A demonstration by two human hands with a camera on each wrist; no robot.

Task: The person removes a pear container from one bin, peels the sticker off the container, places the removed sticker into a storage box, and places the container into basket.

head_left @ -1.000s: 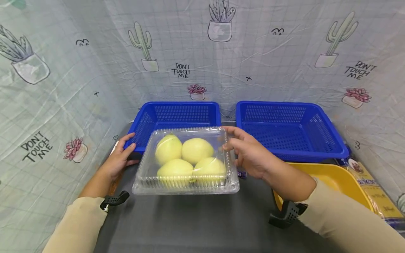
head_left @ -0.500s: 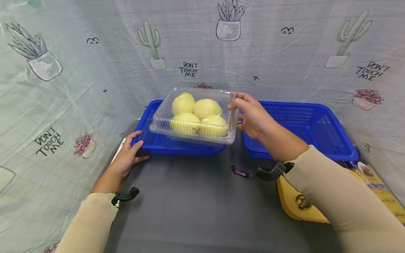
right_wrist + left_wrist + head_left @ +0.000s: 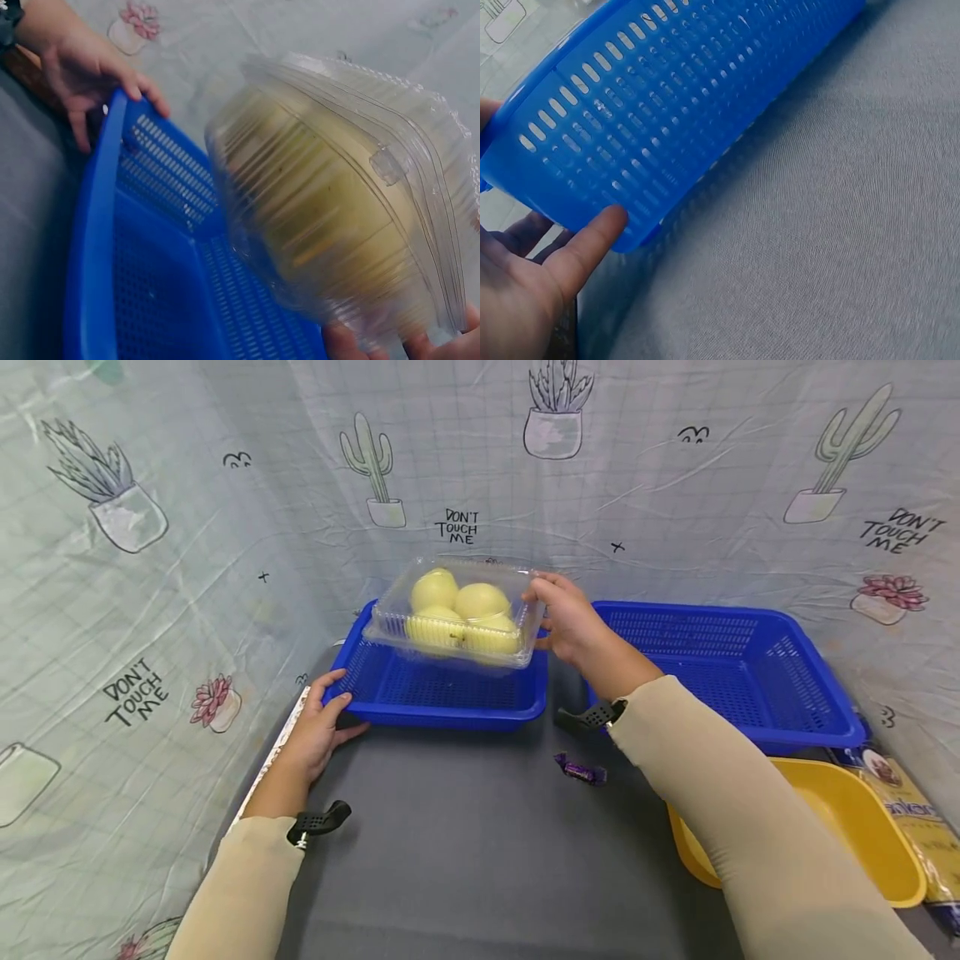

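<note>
My right hand (image 3: pixel 567 620) grips the right edge of a clear plastic clamshell box (image 3: pixel 386 622), tilted in the air over the left blue basket (image 3: pixel 450 719). Several pale yellow, pear-like fruits (image 3: pixel 481 601) show through its plastic. In the right wrist view, fingertips (image 3: pixel 346 339) hold the box from below and its lid is closed. My left hand (image 3: pixel 310 737) holds the near left corner of that basket, fingers at the rim. From the left wrist, the thumb (image 3: pixel 592 241) presses the slotted outer wall, with the other fingers partly hidden behind the corner.
A second blue basket (image 3: pixel 697 685) stands to the right. A purple-wrapped candy (image 3: pixel 580 771) lies on the grey table (image 3: pixel 480 852). At right are a yellow tray (image 3: pixel 851 822), partly behind my sleeve, and a yellow printed bag (image 3: pixel 917 823). A patterned curtain (image 3: pixel 480 460) surrounds the back and sides.
My right hand has carried the clamshell box up and away from me, from in front of the left basket to above it. My left hand has stayed at the basket's corner.
</note>
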